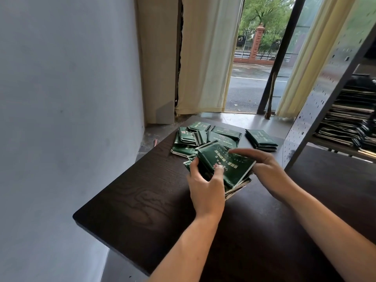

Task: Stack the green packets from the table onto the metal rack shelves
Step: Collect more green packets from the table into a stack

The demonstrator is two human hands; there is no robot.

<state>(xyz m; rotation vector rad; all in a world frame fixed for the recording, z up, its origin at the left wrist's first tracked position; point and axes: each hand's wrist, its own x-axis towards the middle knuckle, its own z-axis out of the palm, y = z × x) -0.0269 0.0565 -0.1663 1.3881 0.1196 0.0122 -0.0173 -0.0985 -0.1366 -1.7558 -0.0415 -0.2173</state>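
Soft daylight from the window [262, 58]; dim foreground, wide-angle bending, blurred edges.

table [142, 200] near half bare | loose packets [195, 137] crowd far end | rack post [317, 119] right

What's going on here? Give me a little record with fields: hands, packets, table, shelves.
hands: left hand and right hand grip a bundle of green packets from both sides
loose packets: scattered pile and a small neat stack beyond the hands
table: dark wood table
rack: metal rack at right, dark flat items on its shelf
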